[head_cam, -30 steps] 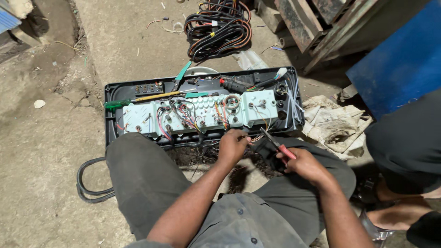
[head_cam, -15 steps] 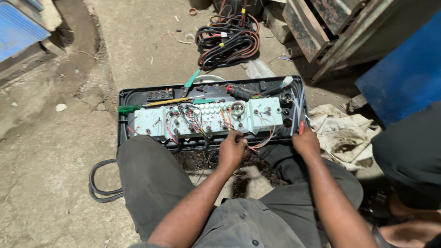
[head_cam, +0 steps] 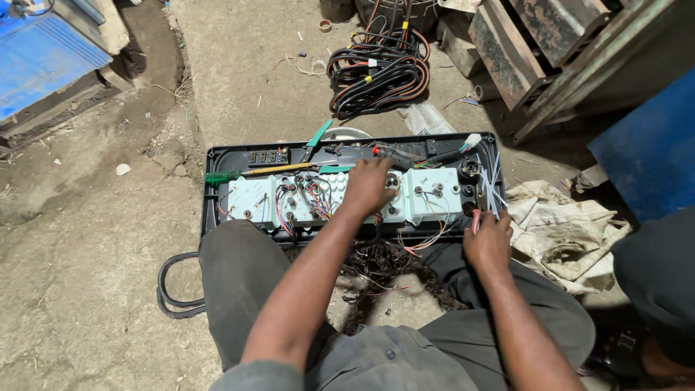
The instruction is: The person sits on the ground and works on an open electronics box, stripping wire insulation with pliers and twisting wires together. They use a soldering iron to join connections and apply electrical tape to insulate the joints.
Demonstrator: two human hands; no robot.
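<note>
- Panel [head_cam: 253, 199], a long black tray with pale blue gauge backs and a mass of thin coloured wires, lies on the concrete floor [head_cam: 87, 289] against your knees.
- Your left hand [head_cam: 368, 187] rests across its middle, fingers curled down onto a gauge back; you cannot tell whether they pinch anything.
- Your right hand [head_cam: 488, 242] sits at the right end, fingers closed around a red-handled tool [head_cam: 476, 219].
- Judged by look, the panel is light and stiff but fragile: take it by the black rim, never by the wires.
- A green-handled screwdriver [head_cam: 246, 173] lies along the top edge.
- No readable labels show; a black cable coil [head_cam: 376, 80] lies beyond, crumpled cloth [head_cam: 565, 232] to the right.
</note>
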